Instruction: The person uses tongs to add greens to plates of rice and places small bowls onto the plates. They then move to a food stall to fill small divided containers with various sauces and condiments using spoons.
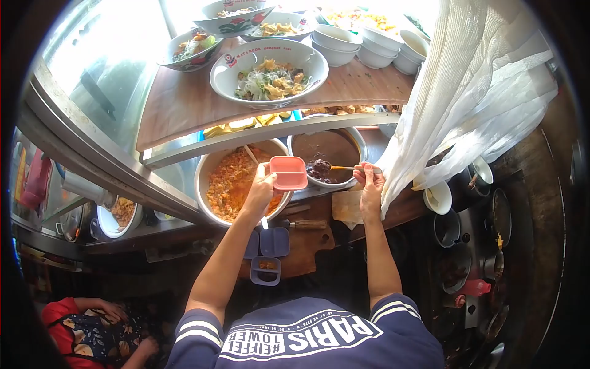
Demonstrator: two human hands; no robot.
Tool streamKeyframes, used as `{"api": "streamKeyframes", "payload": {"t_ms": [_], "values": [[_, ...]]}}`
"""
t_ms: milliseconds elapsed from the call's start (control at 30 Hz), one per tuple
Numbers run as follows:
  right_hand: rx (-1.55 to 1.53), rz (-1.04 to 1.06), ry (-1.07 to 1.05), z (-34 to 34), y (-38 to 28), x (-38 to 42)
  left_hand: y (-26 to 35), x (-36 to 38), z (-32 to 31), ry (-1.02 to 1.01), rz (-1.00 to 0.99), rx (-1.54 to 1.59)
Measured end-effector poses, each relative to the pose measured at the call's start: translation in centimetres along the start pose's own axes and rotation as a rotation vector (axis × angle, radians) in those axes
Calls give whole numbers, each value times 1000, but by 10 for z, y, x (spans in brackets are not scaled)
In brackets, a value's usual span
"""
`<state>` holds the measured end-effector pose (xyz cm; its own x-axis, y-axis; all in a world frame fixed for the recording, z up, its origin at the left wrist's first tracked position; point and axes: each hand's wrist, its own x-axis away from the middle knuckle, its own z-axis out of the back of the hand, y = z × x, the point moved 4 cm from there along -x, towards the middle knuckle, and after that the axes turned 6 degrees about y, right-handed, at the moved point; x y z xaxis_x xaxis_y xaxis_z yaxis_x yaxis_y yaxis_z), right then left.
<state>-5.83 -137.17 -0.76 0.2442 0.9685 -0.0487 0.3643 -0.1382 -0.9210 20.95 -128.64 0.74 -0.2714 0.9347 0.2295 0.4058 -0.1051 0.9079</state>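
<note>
My left hand [262, 183] grips a small pink two-compartment dish [289, 173] by its left side, above the edge of a large bowl of orange-red chunky food [230, 178]. In my right hand [370, 186] is a spoon [342, 168] with a thin brown handle. Its head carries a dark, glossy lumpy scoop [320, 166] over a pot of dark brown sauce [324, 146], just right of the pink dish. No food shows inside the pink dish. Below, several blue-purple divided dishes [274, 242] sit on a wooden board; the front one [266, 271] holds some food.
On the wooden shelf [166, 111] stand patterned bowls of noodles [268, 72] and stacked white bowls [376, 49]. A white cloth [455, 104] hangs close to my right hand. Pans [455, 267] line the right side. Another person [92, 332] is at lower left.
</note>
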Motion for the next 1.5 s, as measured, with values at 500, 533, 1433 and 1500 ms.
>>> {"api": "streamKeyframes", "payload": {"t_ms": [500,533,1433,1500], "values": [[12,52,-136,-35,-39,18,-6,-4,-46,-175,97,88],[11,85,-124,-35,-40,18,-4,-4,-46,-179,102,99],[844,701,-1176,-126,-33,154,74,141,101,247,-157,206],[774,713,-1217,-135,-4,163,69,159,116,318,-169,230]]}}
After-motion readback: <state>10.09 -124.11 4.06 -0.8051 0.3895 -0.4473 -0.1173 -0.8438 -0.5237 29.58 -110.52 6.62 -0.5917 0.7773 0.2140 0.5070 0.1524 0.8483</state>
